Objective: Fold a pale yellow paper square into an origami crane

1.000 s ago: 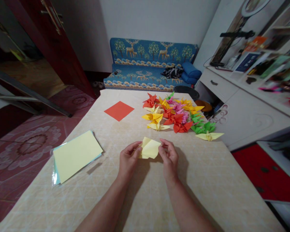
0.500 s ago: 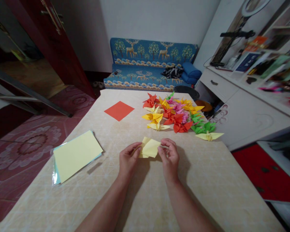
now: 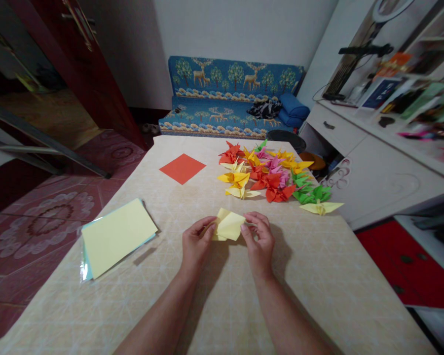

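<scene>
A partly folded sheet of pale yellow paper (image 3: 230,225) is held between my two hands, above the table's middle. My left hand (image 3: 199,241) pinches its left edge between thumb and fingers. On the other side, my right hand (image 3: 259,236) grips the right edge with thumb and fingertips. Beyond them lies a crowd of folded paper cranes (image 3: 268,183) in red, orange, yellow, pink and green. A flat red paper square (image 3: 183,168) rests at the far left of the table.
A stack of yellow and blue paper sheets (image 3: 118,239) in a clear sleeve lies at the table's left. The table (image 3: 229,305) has a patterned cream cloth. Behind it stands a blue sofa (image 3: 222,111); a white cabinet (image 3: 385,167) with shelves is on the right.
Both hands keep their hold on the yellow paper. My right fingers have shifted very slightly to the left along its edge; the rest looks the same.
</scene>
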`<move>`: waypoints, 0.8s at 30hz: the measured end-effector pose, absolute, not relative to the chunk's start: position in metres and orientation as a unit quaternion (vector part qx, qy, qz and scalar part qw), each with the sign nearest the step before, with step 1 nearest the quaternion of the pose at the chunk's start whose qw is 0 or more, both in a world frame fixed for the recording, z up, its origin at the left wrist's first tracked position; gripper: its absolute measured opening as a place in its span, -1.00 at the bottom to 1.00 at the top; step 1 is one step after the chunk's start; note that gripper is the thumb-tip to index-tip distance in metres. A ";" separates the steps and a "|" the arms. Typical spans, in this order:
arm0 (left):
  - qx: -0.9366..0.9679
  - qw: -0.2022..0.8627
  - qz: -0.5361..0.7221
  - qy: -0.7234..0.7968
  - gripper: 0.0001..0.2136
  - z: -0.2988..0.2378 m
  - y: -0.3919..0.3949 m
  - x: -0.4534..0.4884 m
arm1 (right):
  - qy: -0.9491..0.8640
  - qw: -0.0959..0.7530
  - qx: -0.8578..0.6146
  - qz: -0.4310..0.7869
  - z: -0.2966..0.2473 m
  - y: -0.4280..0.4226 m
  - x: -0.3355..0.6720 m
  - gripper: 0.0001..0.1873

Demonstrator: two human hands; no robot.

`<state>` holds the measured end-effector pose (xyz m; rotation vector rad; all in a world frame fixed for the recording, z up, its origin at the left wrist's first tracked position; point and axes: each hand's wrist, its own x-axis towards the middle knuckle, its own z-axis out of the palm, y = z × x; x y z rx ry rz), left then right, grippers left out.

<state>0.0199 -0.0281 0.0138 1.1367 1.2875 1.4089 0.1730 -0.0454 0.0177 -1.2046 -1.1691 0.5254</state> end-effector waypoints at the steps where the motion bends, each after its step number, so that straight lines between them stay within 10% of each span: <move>1: 0.458 0.444 0.568 0.519 -0.77 0.014 -0.028 0.020 | -0.515 0.637 -0.528 0.225 0.019 -0.046 0.173 -0.82; 24: 0.457 0.560 0.476 0.500 -0.84 0.025 -0.029 0.016 | -0.542 0.600 -0.445 0.386 0.024 -0.042 0.183 -0.80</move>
